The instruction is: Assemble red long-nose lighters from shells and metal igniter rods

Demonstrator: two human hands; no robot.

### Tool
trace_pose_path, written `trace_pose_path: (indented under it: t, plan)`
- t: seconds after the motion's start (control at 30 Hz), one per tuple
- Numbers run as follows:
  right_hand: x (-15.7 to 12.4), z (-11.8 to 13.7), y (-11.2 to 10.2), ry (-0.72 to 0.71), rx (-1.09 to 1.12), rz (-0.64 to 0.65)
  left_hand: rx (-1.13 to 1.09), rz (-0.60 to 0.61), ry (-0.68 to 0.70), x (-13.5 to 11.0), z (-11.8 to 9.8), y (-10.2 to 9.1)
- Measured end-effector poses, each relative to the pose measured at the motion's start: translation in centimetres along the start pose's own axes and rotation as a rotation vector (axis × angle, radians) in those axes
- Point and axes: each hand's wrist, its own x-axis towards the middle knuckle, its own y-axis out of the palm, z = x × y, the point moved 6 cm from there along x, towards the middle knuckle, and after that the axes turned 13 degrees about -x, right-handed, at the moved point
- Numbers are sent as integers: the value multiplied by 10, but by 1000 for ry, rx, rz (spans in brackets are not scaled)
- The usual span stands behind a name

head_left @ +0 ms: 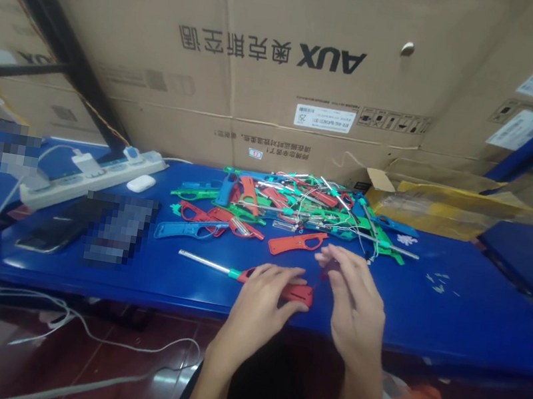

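My left hand (265,297) lies over a red plastic lighter body (299,292) with a long metal nozzle (203,262) pointing left, fingers curled round it on the blue table (455,317). My right hand (350,294) is just to its right, fingers bent, pinching a small dark red piece (324,271) near the lighter's rear end. A loose red shell half (296,241) lies just beyond my hands.
A heap of red, green and blue lighter shells and metal tubes (295,207) fills the table's back middle. A white power strip (93,175), a phone (57,227) and cables sit at the left. Cardboard boxes (287,68) form a wall behind. A yellow bag (447,208) lies at the right.
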Motion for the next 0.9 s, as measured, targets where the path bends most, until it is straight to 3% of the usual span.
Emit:
trace_pose_path:
  t: [0.1, 0.23, 0.47, 0.63, 0.9]
  plan:
    - [-1, -3, 0, 54, 28, -53, 2, 3, -5, 0, 0, 0]
    - [3, 6, -5, 2, -80, -149, 21, 2, -3, 1, 0, 0]
    - [1, -1, -6, 17, 30, 21, 26, 1, 8, 1, 1, 1]
    - [2, -3, -12, 46, 99, -4, 33, 0, 7, 1, 1, 0]
    - [4, 15, -9, -35, -46, 16, 42, 10, 1, 2, 1, 1]
